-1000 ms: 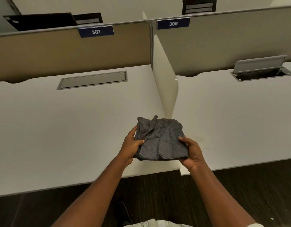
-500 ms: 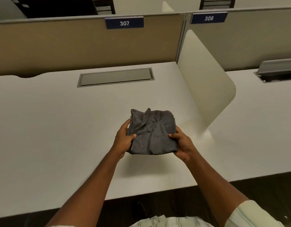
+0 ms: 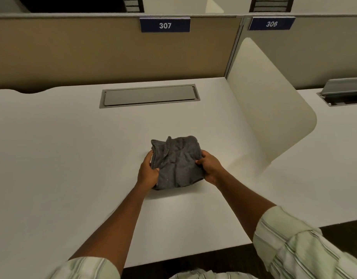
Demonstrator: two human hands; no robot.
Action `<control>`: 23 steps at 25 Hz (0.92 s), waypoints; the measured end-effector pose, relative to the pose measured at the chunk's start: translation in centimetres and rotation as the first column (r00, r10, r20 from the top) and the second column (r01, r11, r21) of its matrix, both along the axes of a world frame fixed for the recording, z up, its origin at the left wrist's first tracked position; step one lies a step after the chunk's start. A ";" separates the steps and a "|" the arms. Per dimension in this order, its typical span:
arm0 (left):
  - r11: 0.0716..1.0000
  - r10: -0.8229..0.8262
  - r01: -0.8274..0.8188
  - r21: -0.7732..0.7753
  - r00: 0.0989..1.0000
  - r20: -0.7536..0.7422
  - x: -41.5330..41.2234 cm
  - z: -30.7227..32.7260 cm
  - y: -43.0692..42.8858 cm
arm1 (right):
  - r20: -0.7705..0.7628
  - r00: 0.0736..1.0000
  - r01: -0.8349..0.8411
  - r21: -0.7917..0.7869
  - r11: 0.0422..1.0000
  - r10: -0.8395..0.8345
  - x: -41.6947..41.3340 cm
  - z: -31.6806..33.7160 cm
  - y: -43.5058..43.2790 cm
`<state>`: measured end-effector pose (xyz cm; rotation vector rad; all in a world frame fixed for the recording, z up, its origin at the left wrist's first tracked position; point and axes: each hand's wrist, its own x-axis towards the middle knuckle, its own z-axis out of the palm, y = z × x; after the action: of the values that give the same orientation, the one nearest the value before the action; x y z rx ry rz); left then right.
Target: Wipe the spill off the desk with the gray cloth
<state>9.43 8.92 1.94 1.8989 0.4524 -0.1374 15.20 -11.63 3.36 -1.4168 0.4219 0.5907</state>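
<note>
A folded gray cloth point(image 3: 176, 162) is held between both hands just above the middle of the white desk point(image 3: 73, 168). My left hand point(image 3: 147, 171) grips its left edge, thumb on top. My right hand point(image 3: 210, 167) grips its right edge. The cloth casts a shadow on the desk below it. I see no spill on the desk surface in this view.
A closed gray cable hatch point(image 3: 150, 95) is set into the desk at the back. A tan partition labelled 307 point(image 3: 164, 25) stands behind it. A white side divider point(image 3: 270, 109) bounds the desk on the right. The neighbouring desk has an open hatch point(image 3: 343, 91).
The view has shifted left from the divider to desk 307. Both hands carried the cloth forward over the desk's middle and lower toward its surface.
</note>
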 end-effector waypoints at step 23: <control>0.709 0.182 -0.311 0.633 0.948 0.261 -2.0 -0.1 -4.6 | 0.202 0.916 -0.069 -0.773 0.631 0.348 -1.1 -3.6 -1.2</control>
<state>7.44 4.34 1.81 2.5027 0.6934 0.4412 14.11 -12.81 -0.24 -2.3742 0.2191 0.3398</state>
